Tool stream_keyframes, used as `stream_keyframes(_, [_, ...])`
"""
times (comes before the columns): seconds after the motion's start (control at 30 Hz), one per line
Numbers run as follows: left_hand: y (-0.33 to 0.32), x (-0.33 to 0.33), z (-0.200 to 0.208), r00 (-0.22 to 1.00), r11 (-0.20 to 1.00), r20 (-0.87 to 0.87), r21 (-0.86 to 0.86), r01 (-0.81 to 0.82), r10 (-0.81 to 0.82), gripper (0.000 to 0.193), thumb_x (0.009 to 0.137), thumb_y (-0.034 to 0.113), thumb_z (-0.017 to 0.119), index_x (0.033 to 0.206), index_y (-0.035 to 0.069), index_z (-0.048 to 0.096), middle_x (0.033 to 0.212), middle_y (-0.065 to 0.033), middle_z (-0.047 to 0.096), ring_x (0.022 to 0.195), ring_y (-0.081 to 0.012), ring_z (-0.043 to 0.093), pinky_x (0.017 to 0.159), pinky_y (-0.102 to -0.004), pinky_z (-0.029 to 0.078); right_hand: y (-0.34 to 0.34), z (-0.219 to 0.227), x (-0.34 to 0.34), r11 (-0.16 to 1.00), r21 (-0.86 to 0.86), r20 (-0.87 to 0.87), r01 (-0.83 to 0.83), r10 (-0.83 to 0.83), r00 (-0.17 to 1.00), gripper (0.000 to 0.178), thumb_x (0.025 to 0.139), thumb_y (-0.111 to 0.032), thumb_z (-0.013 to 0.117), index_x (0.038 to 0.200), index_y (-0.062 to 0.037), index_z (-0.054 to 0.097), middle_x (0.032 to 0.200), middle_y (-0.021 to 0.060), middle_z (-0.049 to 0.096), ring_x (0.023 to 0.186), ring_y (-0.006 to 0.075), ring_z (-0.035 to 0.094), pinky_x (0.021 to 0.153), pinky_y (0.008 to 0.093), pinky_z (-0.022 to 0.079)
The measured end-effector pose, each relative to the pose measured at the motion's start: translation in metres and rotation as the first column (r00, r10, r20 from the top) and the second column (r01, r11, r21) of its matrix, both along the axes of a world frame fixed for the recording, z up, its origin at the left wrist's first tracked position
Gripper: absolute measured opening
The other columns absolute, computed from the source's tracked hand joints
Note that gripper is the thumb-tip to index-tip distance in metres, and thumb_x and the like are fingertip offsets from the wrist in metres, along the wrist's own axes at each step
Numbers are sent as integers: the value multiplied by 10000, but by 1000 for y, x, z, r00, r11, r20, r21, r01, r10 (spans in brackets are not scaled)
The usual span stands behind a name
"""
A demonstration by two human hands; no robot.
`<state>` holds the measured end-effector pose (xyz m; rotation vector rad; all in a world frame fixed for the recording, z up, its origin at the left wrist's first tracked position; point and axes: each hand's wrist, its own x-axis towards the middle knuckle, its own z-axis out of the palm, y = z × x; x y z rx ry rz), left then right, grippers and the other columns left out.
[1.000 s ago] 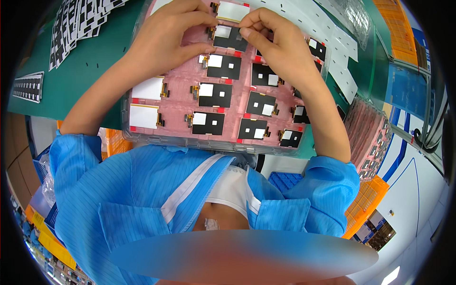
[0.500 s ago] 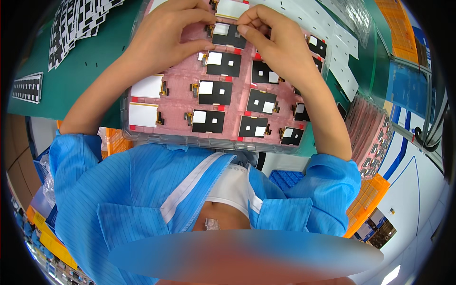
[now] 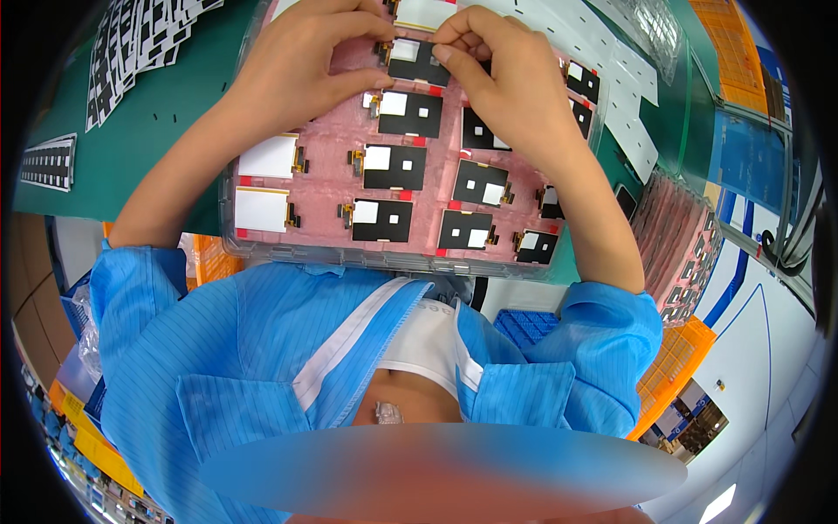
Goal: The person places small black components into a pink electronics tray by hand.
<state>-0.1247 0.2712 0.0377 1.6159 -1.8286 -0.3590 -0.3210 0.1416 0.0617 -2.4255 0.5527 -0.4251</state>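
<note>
A small flat panel (image 3: 423,70), black with a white patch and a flex connector at its left end, lies in the upper part of a pink-lined clear tray (image 3: 327,179). My left hand (image 3: 305,61) is at its left end, thumb and forefinger spread near the two left corners. At the upper right corner, my right hand (image 3: 511,79) closes thumb and forefinger in a pinch; what is between the tips is too small to make out. Similar black-and-white panels (image 3: 394,168) lie in columns below, and plain white panels (image 3: 262,210) sit at the tray's left.
Sheets with black pieces (image 3: 144,48) fan out on the green table (image 3: 166,144) at far left, with a smaller strip (image 3: 50,162) nearer. White sheets (image 3: 624,96) lie right of the tray. A stack of pink trays (image 3: 676,244) and orange crates (image 3: 676,375) stand at right.
Both hands keep nearly the same place and hold. The right hand has shifted very slightly left, and the whole view has moved a little.
</note>
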Motion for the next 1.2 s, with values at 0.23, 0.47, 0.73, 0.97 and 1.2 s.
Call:
stream_keyframes(0.23, [0, 1, -3, 1000, 1000, -4, -9, 5, -5, 397, 715, 162, 874, 1059, 32, 724, 1084, -122, 671, 1008, -325, 643, 851, -394, 525, 4, 0, -1, 997, -73, -17, 0, -2, 1000, 74, 861, -46, 693, 909, -22, 642, 773, 148, 681, 791, 360, 651, 738, 456, 473])
stream_keyframes(0.47, [-1, 2, -1, 1000, 1000, 3, -16, 5, -5, 399, 713, 160, 874, 1059, 29, 724, 1080, -120, 671, 1004, -323, 643, 846, -392, 524, 5, 1, 0, 993, -118, -21, 6, -9, 1000, 81, 857, -57, 688, 923, -36, 644, 785, 130, 686, 823, 356, 647, 782, 463, 455])
stream_keyframes(0.73, [-1, 1, -3, 1000, 1000, 16, -1, -1, 1, 387, 715, 156, 872, 1044, 45, 699, 1091, -109, 652, 1011, -319, 634, 847, -391, 517, 6, -3, 1, 991, -130, -41, 15, -21, 999, 86, 851, -64, 691, 922, -42, 649, 788, 126, 690, 823, 354, 645, 784, 465, 457])
stream_keyframes(0.97, [0, 0, -2, 1000, 1000, 9, 5, -4, 4, 405, 715, 145, 871, 1074, 47, 710, 1087, -118, 646, 1009, -321, 632, 846, -394, 516, 6, -5, 1, 984, -179, -49, 11, -20, 999, 89, 846, -80, 698, 913, -50, 647, 796, 126, 692, 838, 351, 646, 794, 468, 454])
stream_keyframes(1.2, [0, -1, -3, 1000, 999, 1, -29, 21, -21, 376, 722, 140, 862, 1056, 36, 723, 1061, -128, 661, 981, -324, 639, 833, -404, 518, 16, 16, 8, 792, -610, -189, 33, -186, 964, 176, 847, -200, 727, 908, -42, 679, 826, 140, 712, 843, 359, 667, 790, 477, 480])
